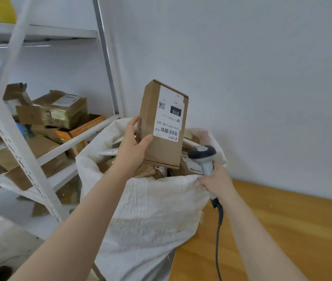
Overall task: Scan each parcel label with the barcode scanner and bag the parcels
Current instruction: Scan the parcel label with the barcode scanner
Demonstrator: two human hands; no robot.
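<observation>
My left hand (133,146) grips a tall brown cardboard parcel (162,151) upright above the mouth of a white woven sack (151,216). The parcel's white label (170,116) with a barcode faces me, upside down. My right hand (216,182) holds the grey-and-white barcode scanner (203,157) by its handle and also pinches the sack's near rim. The scanner's head sits just below and right of the parcel. Several other parcels lie inside the sack, mostly hidden.
A white metal shelf rack (25,159) on the left carries several cardboard boxes (59,112). A wooden table top (282,230) lies to the right, under the scanner's dark cable (219,230). A plain white wall stands behind.
</observation>
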